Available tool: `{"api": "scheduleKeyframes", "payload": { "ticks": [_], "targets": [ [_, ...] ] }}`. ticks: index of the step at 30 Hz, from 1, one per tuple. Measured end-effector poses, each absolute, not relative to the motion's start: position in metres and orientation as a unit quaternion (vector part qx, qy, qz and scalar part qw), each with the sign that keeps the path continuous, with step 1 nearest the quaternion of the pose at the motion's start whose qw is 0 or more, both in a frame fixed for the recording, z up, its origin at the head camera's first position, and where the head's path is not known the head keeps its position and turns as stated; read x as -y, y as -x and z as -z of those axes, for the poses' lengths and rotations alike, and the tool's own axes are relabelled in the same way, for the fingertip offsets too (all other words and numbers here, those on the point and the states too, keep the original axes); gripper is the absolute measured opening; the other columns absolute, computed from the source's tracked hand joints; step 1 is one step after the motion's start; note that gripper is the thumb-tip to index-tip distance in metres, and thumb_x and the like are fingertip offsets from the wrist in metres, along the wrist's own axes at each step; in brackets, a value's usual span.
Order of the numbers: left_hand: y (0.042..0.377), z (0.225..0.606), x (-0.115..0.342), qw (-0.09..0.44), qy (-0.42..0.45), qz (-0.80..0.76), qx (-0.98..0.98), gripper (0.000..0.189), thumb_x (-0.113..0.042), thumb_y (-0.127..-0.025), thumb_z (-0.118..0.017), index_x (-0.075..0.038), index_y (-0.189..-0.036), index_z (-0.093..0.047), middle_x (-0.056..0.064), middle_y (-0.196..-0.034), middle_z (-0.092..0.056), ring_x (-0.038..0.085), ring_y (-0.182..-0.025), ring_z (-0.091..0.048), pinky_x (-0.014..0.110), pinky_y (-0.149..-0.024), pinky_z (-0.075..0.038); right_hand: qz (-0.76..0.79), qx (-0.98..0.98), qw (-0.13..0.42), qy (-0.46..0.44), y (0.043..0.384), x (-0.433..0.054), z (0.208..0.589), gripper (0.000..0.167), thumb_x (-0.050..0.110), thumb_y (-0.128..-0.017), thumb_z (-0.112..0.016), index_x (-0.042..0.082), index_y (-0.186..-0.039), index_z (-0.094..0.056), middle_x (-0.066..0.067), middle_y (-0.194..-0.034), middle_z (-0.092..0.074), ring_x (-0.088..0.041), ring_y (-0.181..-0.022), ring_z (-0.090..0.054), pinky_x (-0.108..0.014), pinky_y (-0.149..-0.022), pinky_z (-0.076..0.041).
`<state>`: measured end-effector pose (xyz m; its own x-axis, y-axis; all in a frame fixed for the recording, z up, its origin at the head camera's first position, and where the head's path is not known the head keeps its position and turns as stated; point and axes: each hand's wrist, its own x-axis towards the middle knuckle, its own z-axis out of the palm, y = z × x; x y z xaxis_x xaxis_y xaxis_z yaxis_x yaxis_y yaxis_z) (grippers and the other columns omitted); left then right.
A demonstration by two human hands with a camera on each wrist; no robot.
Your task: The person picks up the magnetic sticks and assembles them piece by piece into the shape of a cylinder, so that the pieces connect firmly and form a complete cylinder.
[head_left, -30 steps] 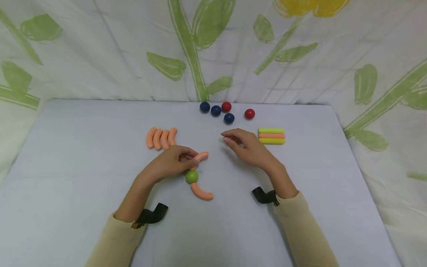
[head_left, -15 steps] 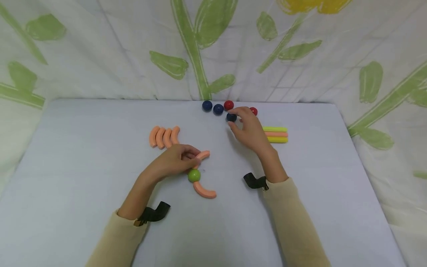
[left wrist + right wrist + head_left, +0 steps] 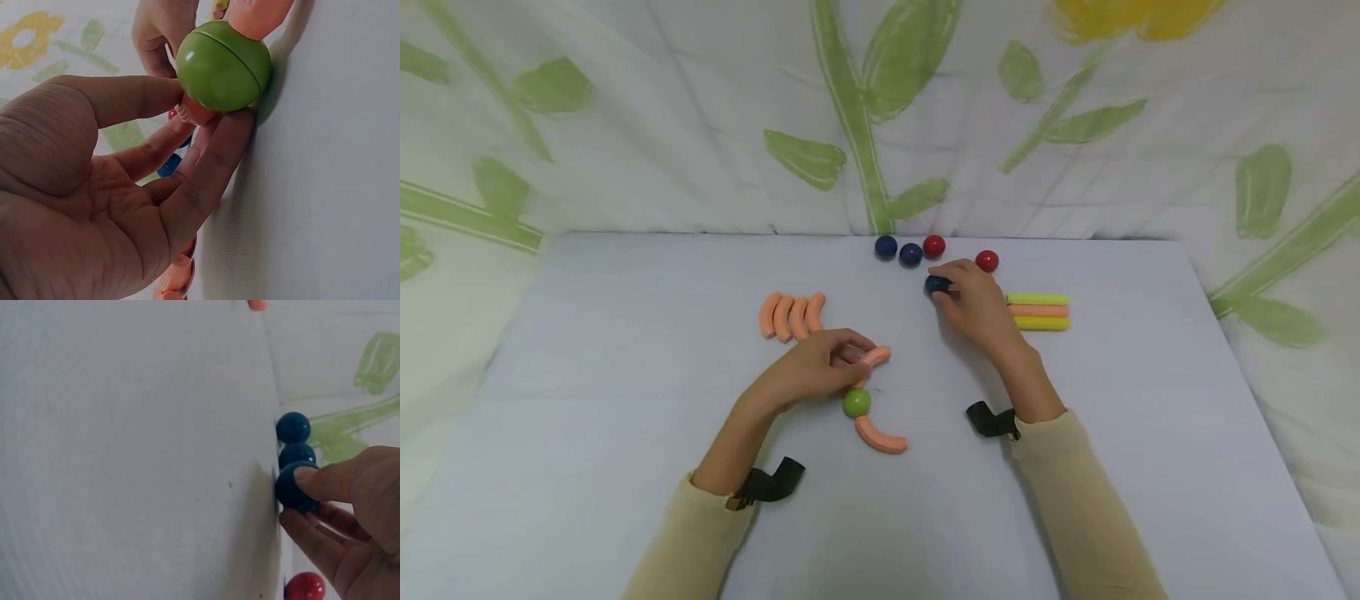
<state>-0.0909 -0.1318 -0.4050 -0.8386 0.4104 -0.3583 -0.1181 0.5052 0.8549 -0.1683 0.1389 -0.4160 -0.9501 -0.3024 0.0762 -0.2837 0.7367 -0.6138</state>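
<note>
in the head view, we see the left hand [image 3: 816, 364] over the middle of the pale worktop [image 3: 625, 400], its fingers clamped on the upper curved orange piece [image 3: 880, 356]. the green ball [image 3: 857, 403] sits at that piece's near end, with the lower curved orange piece [image 3: 880, 437] touching the ball's near side. beyond the left hand lie four loose curved orange pieces [image 3: 798, 318], side by side. the right hand [image 3: 977, 306] pinches the nearest navy ball [image 3: 936, 284]. just past it we find two navy balls [image 3: 910, 255] and a red ball [image 3: 934, 246], with another red ball [image 3: 987, 261] off to the right. a lime stick [image 3: 1037, 299], an orange stick [image 3: 1037, 311] and a yellow stick [image 3: 1040, 322] lie together just right of the right hand.

in the left wrist view, we see thumb and fingers gathered round the orange piece right against the green ball; the view is dim, but one fingertip seems to touch the ball's underside.

in the right wrist view, we see the thumb pressed on the held navy ball and fingers beneath it, the two navy balls just beyond and a red ball near the lower edge.
</note>
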Motion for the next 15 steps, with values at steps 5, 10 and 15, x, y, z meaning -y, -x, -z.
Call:
{"api": "scheduleKeyframes", "payload": {
  "ticks": [5,10,15],
  "targets": [
    [0.0932,0.4052,0.1307,0.274,-0.090,-0.481,-0.828,0.034,-0.023,-0.101,-0.069,-0.012,-0.133,-0.068,0.007,-0.123,-0.075,0.015,-0.102,-0.070,0.028,-0.086,-0.054,0.324,-0.934,0.028,0.148,0.1655,-0.1418,0.4146,0.037,0.010,-0.100,-0.071,0.002,-0.136,-0.067,-0.021,-0.138,-0.064,-0.035,-0.126,-0.065,-0.049,-0.109,-0.054],
    [0.0932,0.4035,0.1264,0.265,-0.092,-0.478,-0.833,0.038,-0.019,-0.102,-0.067,-0.009,-0.138,-0.066,0.009,-0.127,-0.075,0.018,-0.104,-0.071,0.029,-0.087,-0.054,0.332,-0.929,0.042,0.158,0.1633,-0.1441,0.4138,0.037,0.011,-0.100,-0.073,0.001,-0.134,-0.067,-0.019,-0.136,-0.067,-0.033,-0.124,-0.067,-0.048,-0.109,-0.054],
    [0.0938,0.4018,0.1261,0.256,-0.096,-0.471,-0.838,0.035,-0.023,-0.103,-0.066,-0.011,-0.137,-0.069,0.008,-0.123,-0.076,0.017,-0.101,-0.070,0.029,-0.086,-0.054,0.346,-0.920,0.071,0.170,0.1617,-0.1454,0.4148,0.038,0.012,-0.099,-0.075,0.002,-0.134,-0.067,-0.016,-0.133,-0.070,-0.029,-0.121,-0.071,-0.044,-0.107,-0.057]
  ]
}}
